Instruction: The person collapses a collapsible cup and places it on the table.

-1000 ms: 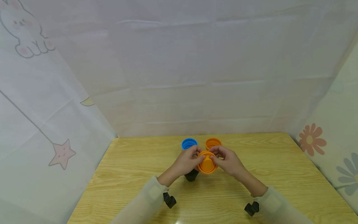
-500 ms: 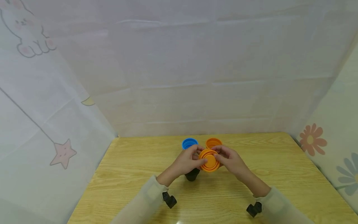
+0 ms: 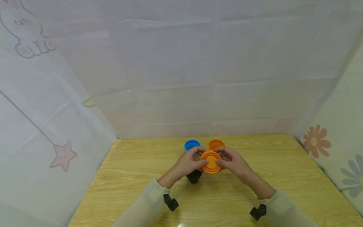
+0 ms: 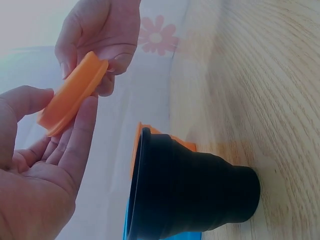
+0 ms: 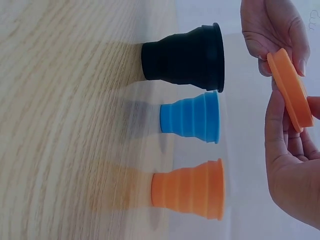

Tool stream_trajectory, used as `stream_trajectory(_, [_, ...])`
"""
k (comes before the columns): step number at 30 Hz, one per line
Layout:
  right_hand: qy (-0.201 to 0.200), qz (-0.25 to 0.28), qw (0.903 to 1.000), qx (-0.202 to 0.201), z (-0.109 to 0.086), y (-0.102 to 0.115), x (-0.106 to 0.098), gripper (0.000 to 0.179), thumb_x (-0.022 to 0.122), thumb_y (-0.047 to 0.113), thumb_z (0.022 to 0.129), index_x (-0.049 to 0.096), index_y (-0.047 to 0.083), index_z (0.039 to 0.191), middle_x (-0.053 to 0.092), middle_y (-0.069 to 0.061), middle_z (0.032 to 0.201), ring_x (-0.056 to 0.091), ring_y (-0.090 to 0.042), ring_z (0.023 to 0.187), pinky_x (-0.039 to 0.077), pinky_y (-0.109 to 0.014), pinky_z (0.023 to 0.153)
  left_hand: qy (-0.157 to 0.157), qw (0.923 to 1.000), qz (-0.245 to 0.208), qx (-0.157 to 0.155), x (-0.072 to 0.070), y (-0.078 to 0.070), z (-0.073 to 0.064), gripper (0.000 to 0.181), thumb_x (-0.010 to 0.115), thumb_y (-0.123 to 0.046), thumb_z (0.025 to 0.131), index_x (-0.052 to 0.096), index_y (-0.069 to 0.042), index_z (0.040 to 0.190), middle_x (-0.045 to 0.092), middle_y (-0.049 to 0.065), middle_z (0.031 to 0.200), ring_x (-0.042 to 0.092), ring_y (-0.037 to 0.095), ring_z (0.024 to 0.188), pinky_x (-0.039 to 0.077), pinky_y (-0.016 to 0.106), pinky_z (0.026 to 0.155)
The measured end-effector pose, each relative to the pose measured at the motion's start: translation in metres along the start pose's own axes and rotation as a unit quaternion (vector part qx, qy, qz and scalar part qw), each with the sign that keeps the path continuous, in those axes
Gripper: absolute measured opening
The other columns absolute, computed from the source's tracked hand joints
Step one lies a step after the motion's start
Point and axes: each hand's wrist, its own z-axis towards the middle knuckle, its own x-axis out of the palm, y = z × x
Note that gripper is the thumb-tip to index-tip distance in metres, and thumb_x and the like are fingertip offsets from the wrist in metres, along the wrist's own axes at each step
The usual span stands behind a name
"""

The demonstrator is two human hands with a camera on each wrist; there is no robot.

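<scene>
Both left hand (image 3: 185, 163) and right hand (image 3: 233, 162) pinch a flattened orange collapsible cup (image 3: 211, 162) above the table (image 3: 136, 170), head view. Left wrist: a low sweep could topple the black collapsible cup (image 4: 195, 185). Right wrist: a slack pinch could drop the flattened one.

Light in the head view is dim, flat and greyish; pale sheen follows creases in the cloth (image 3: 181, 78), and a small glare spot sits on the table (image 3: 119, 176) at 6 o'clock. The held cup (image 3: 210, 161) shows its rings clearly. The left wrist view brightens to haze at 10 o'clock, fading the flower (image 4: 157, 36) at 12, while the black cup (image 4: 195, 185) sinks near-black. In the cool-toned right wrist view, a soft shadow spreads toward 9 o'clock from the blue cup (image 5: 190, 117).
</scene>
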Motion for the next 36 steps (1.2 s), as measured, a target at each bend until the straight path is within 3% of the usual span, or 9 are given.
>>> stream_trajectory(16, [-0.011,0.004,0.9998,0.013,0.0026,-0.0061,-0.0005,0.050,0.069,0.020,0.099,0.048,-0.002,0.138,0.061,-0.015,0.123,0.069,-0.020,0.100,0.061,-0.036,0.080,-0.003,0.9999,-0.009,-0.003,-0.0001,0.0045,0.0005,0.043,0.070,-0.017,0.097,0.056,-0.009,0.137,0.058,0.010,0.114,0.073,0.022,0.088,0.061,0.050,0.078])
stream_trajectory(23, [-0.001,0.001,1.0000,-0.005,0.0014,-0.0043,0.0000,0.048,0.067,0.017,0.100,0.046,-0.005,0.138,0.060,-0.017,0.123,0.069,-0.019,0.099,0.061,-0.035,0.080,-0.002,0.9999,-0.010,-0.001,-0.0006,0.0037,-0.0009,0.042,0.071,-0.016,0.096,0.057,-0.010,0.136,0.058,0.010,0.113,0.072,0.022,0.087,0.061,0.052,0.079])
stream_trajectory(36, [-0.015,-0.007,0.9998,-0.011,-0.0043,0.0021,-0.0013,0.046,0.069,0.019,0.098,0.051,0.001,0.136,0.060,-0.014,0.123,0.067,-0.019,0.101,0.060,-0.032,0.083,-0.012,0.9979,0.030,0.057,0.0003,0.0040,-0.0002,0.039,0.071,-0.015,0.097,0.058,-0.010,0.133,0.059,0.009,0.115,0.071,0.019,0.090,0.061,0.050,0.081])
